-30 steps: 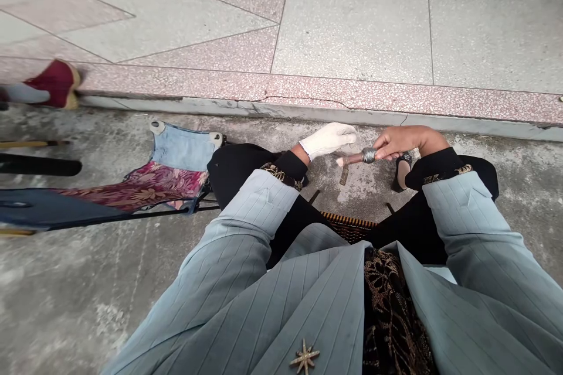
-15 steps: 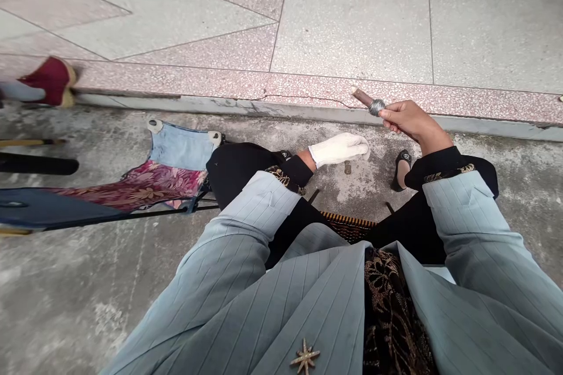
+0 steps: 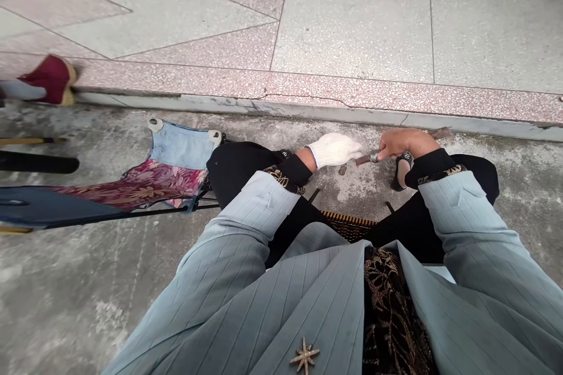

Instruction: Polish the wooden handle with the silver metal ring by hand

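Note:
My left hand (image 3: 335, 149), in a white glove, is curled low over the concrete ground between my knees, closed on something small and brown that pokes out beneath it. My bare right hand (image 3: 402, 142) is wrapped round a brown stick-like tool with a metal band (image 3: 370, 157), whose tip points left at the gloved hand. The far end of the tool shows past my wrist. Both arms wear pale blue striped sleeves.
A folding stool with a floral and denim cloth seat (image 3: 167, 173) stands at my left. A raised terrazzo step (image 3: 308, 96) runs across ahead. A red shoe (image 3: 50, 79) of another person is at far left. My sandalled foot (image 3: 402, 167) rests beside my right hand.
My right hand lifted the tool up over the step half a second ago and has now brought it back down against the spot under my gloved left hand, which stayed nearly still.

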`<state>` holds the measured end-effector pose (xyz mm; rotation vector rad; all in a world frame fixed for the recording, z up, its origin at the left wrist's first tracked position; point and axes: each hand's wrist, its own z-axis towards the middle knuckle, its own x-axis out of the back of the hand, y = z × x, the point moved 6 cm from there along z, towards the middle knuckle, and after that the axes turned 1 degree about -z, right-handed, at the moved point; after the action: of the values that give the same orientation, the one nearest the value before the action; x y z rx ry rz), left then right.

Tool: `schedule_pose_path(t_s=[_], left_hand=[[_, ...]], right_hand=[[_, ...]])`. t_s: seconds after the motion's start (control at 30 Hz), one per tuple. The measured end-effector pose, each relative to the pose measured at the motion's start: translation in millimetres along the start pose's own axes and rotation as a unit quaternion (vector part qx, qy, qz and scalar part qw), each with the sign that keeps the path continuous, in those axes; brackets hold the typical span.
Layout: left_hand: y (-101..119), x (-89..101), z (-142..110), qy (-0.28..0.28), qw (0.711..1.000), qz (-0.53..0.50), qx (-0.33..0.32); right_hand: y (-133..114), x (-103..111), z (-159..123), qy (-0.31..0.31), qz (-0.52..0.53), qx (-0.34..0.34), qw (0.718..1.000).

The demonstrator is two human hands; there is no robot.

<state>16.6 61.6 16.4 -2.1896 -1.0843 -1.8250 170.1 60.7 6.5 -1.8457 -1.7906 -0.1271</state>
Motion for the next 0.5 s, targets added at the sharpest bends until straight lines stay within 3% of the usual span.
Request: schedule_pose_path(t_s=[0.1, 0.17, 0.27, 0.33, 0.4, 0.5], left_hand=[[-5, 8.8, -2, 0.003, 0.998, -0.053, -0.015], [-5, 15.8, -5, 0.012, 0.991, -0.131, -0.027], [-2, 23.2, -8, 0.048, 0.966, -0.255, -0.02], [0, 22.6, -7, 0.073, 0.95, -0.305, -0.001], [4, 16.7, -5, 0.071, 0.949, -0.308, 0.011], [7, 6.9, 0, 0.036, 0.967, -0.253, 0.01]], right_hand=[[-13, -13, -14, -0.128, 0.074, 0.126, 0.981], [-21, -8, -26, -0.129, 0.149, 0.209, 0.958], [-21, 17, -40, 0.029, 0.296, 0.269, 0.916], [-15, 31, -46, 0.148, 0.381, 0.275, 0.87], [-9, 38, -46, 0.226, 0.428, 0.264, 0.834], [3, 44, -36, 0.302, 0.427, 0.202, 0.828]])
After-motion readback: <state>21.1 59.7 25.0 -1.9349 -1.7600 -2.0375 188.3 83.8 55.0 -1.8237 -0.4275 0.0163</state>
